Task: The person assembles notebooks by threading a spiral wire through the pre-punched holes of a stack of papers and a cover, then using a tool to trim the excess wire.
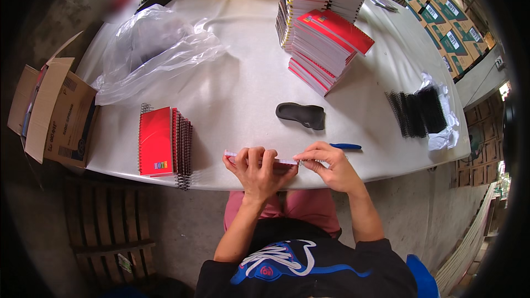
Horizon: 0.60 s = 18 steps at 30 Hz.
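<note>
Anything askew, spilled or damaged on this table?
Mostly tidy. The nearer stack of red notebooks is fanned and leans off square, top covers overhanging. The clear plastic bag lies crumpled. Both hands, left hand and right hand, hold a notebook edge-on.

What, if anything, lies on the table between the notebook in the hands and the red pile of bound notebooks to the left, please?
Nothing visible does. The left hand and right hand hold the notebook at the table edge, and only bare tabletop separates it from the red pile. The black tool and blue pen lie on the other side.
</note>
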Tool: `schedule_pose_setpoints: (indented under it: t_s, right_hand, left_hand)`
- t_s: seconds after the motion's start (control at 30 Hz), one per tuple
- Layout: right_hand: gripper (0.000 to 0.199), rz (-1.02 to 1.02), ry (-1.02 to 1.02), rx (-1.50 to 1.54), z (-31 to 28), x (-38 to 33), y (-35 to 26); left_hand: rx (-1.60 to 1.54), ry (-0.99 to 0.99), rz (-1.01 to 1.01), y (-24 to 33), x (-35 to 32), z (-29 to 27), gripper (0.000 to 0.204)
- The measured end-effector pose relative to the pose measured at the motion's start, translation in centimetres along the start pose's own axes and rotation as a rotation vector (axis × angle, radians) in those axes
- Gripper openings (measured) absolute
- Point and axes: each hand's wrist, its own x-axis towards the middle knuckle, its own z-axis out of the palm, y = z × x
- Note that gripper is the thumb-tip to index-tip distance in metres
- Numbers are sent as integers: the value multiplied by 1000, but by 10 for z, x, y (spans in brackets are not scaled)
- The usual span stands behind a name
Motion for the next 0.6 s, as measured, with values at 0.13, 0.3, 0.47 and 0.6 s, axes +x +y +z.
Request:
schedule_pose_setpoints:
  t_s: [0.13, 0.3, 0.47, 0.6]
  right_hand:
    - [25, 203, -236, 171, -8, 1, -2]
    - [26, 201, -35, -20, -4, 11, -27]
    - [31, 24, -223, -89, -15, 2, -5]
    - [34, 9, -186, -161, -19, 20, 3]
  left_hand:
    - [13, -79, 9, -1, 2, -6, 43]
    - [78, -119, 5, 0, 6, -13, 51]
    - [34, -110, 58, -9, 6, -23, 53]
    - [-57, -168, 68, -15, 1, -16, 51]
